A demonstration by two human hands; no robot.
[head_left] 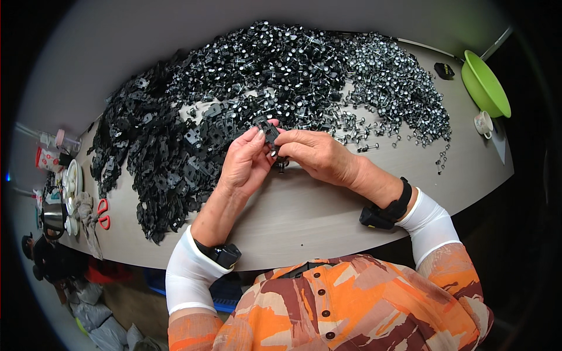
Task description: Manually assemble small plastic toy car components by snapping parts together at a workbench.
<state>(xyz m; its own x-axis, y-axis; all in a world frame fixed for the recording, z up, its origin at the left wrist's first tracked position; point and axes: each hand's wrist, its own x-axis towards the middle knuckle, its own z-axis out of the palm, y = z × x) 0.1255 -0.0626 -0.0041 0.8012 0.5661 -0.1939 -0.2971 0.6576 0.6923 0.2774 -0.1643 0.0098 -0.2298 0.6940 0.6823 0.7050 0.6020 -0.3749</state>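
Note:
Both of my hands meet over the middle of the table (304, 216) on one small black plastic part (270, 133). My left hand (243, 164) pinches its left side with thumb and fingers. From the other side, my right hand (313, 155) grips the same part, and a small metal pin sticks out below it. A big heap of flat black plastic parts (158, 158) lies to the left. Behind my hands sits a heap of black parts with metal pins (275, 64), and loose metal pins (398, 93) spread to the right.
A green bowl (485, 85) and a small white cup (483, 124) stand at the far right. Red-handled scissors (103, 213), a grey cloth (88, 216), a metal kettle (54, 217) and white dishes (71, 181) sit at the left end. Bags lie on the floor below.

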